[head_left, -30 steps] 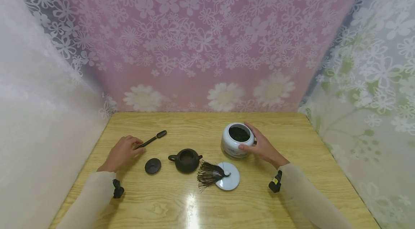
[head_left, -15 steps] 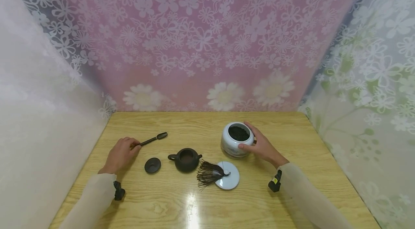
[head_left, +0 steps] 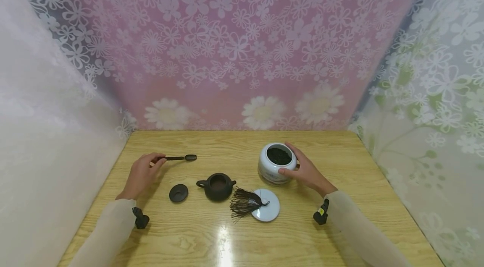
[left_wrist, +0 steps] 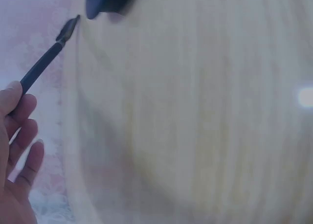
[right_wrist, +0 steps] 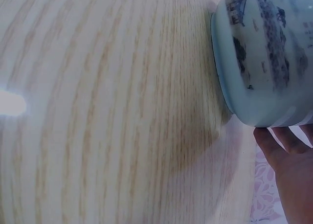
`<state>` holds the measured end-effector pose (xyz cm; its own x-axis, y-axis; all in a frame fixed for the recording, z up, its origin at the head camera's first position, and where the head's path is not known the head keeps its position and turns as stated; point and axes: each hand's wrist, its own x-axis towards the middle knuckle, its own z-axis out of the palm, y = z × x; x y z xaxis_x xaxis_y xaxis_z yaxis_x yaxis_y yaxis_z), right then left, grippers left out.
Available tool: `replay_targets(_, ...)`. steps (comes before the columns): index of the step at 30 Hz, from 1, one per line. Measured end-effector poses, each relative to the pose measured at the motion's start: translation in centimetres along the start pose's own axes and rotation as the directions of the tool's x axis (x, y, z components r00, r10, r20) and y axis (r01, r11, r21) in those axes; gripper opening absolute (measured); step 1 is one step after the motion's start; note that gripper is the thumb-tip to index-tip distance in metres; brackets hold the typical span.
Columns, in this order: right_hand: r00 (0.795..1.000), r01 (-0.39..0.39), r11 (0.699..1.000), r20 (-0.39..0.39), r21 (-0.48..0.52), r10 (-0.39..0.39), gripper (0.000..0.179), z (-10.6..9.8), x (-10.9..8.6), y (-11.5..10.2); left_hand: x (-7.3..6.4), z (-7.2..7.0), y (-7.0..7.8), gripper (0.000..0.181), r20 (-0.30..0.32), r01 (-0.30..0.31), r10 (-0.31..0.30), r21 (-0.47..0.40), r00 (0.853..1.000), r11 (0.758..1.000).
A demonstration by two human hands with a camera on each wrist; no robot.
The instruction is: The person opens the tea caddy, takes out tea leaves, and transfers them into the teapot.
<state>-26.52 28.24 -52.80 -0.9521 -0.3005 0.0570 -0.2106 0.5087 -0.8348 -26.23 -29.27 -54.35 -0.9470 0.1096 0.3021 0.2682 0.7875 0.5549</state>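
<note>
My left hand (head_left: 143, 173) pinches the handle end of a dark tea scoop (head_left: 177, 158) between thumb and forefinger, and the scoop's head points right. In the left wrist view the other fingers hang loosely curled under the scoop (left_wrist: 41, 66). At the back right, my right hand (head_left: 308, 173) grips the side of a white tea jar (head_left: 269, 171), thumb at the front and fingers behind. Dark tea leaves (head_left: 279, 156) show through its uncovered mouth. The right wrist view shows a painted pattern on the jar (right_wrist: 276, 62) and fingertips against its wall.
A dark teapot (head_left: 218, 192) without its lid stands mid-table. Its likely lid, a dark round one (head_left: 178, 193), lies to its left. Right of the teapot, a white jar lid (head_left: 270, 213) lies with a brown tassel (head_left: 243, 204) partly over it. Patterned cloth walls surround the table.
My left hand has taken hold of the tea scoop's handle. Scoop and hand have shifted slightly back, and the scoop has turned from slanted to nearly level across the view. The right hand stays put.
</note>
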Motion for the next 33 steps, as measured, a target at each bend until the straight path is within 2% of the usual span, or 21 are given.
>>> replay_targets(4, 1.0, -0.001, 1.0, 0.001, -0.001, 0.001, 0.105, 0.0, -0.1, 0.1, 0.9, -0.4, 1.4, 0.034, -0.046, -0.06, 0.061, 0.008, 0.997, 0.998)
replay_targets(10, 1.0, 0.003, 1.0, -0.002, 0.003, -0.003, 0.104, 0.0, -0.1, 0.2, 2.5, -0.8, 4.2, 0.033, -0.06, -0.106, 0.104, -0.023, 0.993, 0.994)
replay_targets(14, 1.0, 0.014, 1.0, -0.003, -0.009, -0.014, 0.103, 0.1, -0.1, 0.2, 3.5, -0.7, 6.5, 0.033, -0.058, -0.142, 0.141, -0.024, 0.988, 0.99)
replay_targets(20, 1.0, -0.002, 1.0, -0.005, -0.014, 0.002, 0.104, 0.1, -0.2, 0.1, 4.9, -0.2, 10.8, 0.031, -0.035, -0.198, 0.196, -0.064, 0.98, 0.978)
replay_targets(28, 1.0, 0.007, 1.0, 0.002, -0.021, -0.007, 0.105, 0.1, -0.1, 0.1, 6.4, 0.8, 16.1, 0.03, -0.013, -0.294, 0.294, -0.124, 0.956, 0.948)
replay_targets(33, 1.0, 0.001, 1.0, -0.009, -0.007, -0.002, 0.104, 0.0, 0.0, 0.1, 7.4, 1.8, 18.4, 0.03, -0.007, -0.366, 0.369, -0.146, 0.929, 0.919)
